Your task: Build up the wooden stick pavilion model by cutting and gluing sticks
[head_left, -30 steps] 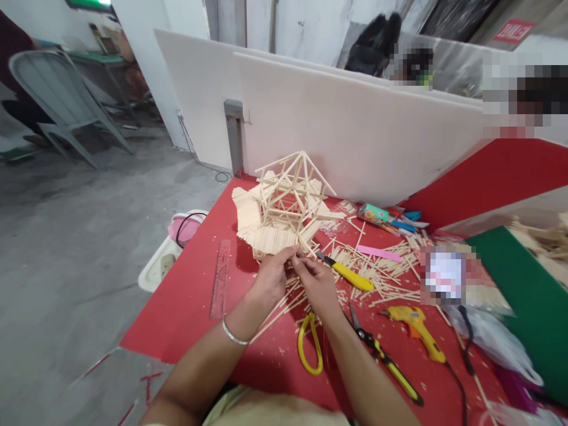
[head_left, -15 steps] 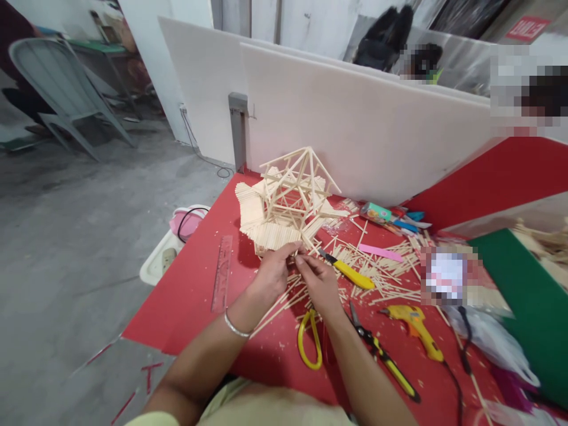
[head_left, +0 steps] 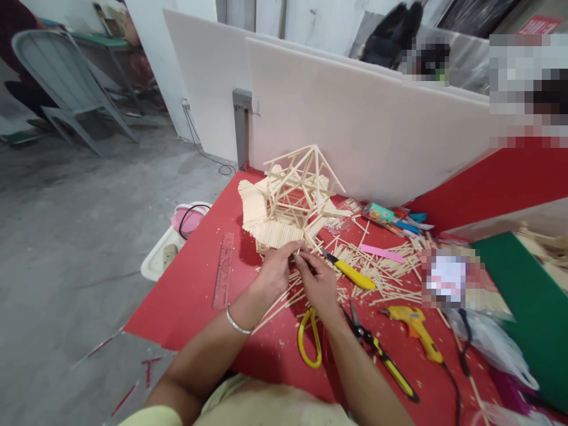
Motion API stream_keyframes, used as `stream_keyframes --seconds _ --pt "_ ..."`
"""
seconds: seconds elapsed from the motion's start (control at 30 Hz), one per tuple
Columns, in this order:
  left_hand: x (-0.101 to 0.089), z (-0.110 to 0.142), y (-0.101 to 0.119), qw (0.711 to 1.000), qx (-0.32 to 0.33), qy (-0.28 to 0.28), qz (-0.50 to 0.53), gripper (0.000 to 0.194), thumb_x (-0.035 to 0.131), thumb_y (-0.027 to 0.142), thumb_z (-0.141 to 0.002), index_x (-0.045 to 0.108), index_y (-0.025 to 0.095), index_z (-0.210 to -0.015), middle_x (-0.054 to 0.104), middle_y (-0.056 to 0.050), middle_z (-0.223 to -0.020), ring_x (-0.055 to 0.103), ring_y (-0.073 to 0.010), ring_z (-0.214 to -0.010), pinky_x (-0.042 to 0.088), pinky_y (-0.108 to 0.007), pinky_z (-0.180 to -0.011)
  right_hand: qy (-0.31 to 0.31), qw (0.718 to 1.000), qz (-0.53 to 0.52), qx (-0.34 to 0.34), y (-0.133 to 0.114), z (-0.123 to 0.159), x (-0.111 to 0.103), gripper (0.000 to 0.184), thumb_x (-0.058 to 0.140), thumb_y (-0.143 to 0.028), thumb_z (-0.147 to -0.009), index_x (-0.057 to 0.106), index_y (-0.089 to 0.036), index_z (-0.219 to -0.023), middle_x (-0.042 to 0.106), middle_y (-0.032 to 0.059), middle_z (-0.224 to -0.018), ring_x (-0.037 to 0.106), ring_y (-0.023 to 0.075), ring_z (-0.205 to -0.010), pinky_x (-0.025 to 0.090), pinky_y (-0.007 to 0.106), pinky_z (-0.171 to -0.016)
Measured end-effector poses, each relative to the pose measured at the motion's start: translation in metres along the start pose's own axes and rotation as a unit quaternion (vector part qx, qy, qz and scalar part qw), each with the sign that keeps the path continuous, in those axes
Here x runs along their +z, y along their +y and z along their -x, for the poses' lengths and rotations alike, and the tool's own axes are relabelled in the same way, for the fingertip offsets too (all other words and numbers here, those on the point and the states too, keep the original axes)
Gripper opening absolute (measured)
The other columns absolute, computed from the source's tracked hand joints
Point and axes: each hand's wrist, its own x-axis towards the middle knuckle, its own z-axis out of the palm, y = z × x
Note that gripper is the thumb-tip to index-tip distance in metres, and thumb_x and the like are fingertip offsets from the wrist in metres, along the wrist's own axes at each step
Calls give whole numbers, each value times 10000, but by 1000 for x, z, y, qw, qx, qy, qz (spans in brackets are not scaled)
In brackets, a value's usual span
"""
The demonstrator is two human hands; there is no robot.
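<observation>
My left hand and my right hand meet at the fingertips, both closed in a pinch. Between them shows a tiny pale bit of what looks like a wooden stick; the fingers hide most of it. Just beyond stands a model of pale wooden sticks, with an open pointed frame on a base of sticks laid side by side. Loose sticks lie scattered right of my hands. A yellow utility knife rests on them, close to my right hand. Yellow-handled scissors lie partly under my right forearm.
On the red tabletop lie a clear ruler, black-and-yellow cutters, a yellow glue gun and a pink strip. A white board stands along the back. A green board is at the right.
The view has shifted slightly, so the table and model sit a little higher and further right. My hands stay pinched together in front of the model, with only small finger movements.
</observation>
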Motion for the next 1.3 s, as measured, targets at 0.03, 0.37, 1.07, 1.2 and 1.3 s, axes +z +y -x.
stream_keyframes --seconds 0.03,0.37,1.07,1.2,1.3 --pt "0 0 0 1000 -1 -3 -2 127 813 184 -613 729 124 -687 693 -21 -700 621 -120 -686 480 -230 -692 2 1000 0 -1 0 0 0 256 605 -408 -930 767 -259 -1061 767 29 -1050 694 194 -950 517 325 -898" --pt "-2 0 0 1000 -2 -24 5 116 796 186 -613 730 118 -680 695 -27 -702 627 -130 -699 479 -251 -736 15 999 14 -45 2 1 1 218 602 -358 -945 759 -248 -1048 763 24 -1014 695 172 -917 526 314 -862" --pt "-4 -2 0 1000 -4 -23 12 59 751 146 -629 724 125 -676 688 -36 -718 625 -129 -702 484 -250 -721 36 983 137 -118 1 2 1 242 535 -332 -986 737 -226 -1068 732 60 -989 667 183 -904 512 333 -845" --pt "-4 -2 -1 1000 -5 -25 14 97 769 156 -612 732 115 -691 691 -38 -716 624 -129 -693 485 -252 -721 43 972 185 -136 3 2 1 252 527 -317 -991 735 -206 -1079 723 70 -974 656 187 -886 504 330 -818" --pt "-3 -2 -1 999 -10 -26 19 110 775 158 -606 734 117 -699 703 -42 -719 632 -132 -698 485 -249 -723 46 967 202 -152 4 1 1 248 529 -299 -990 733 -201 -1092 722 74 -982 655 185 -886 504 323 -811"
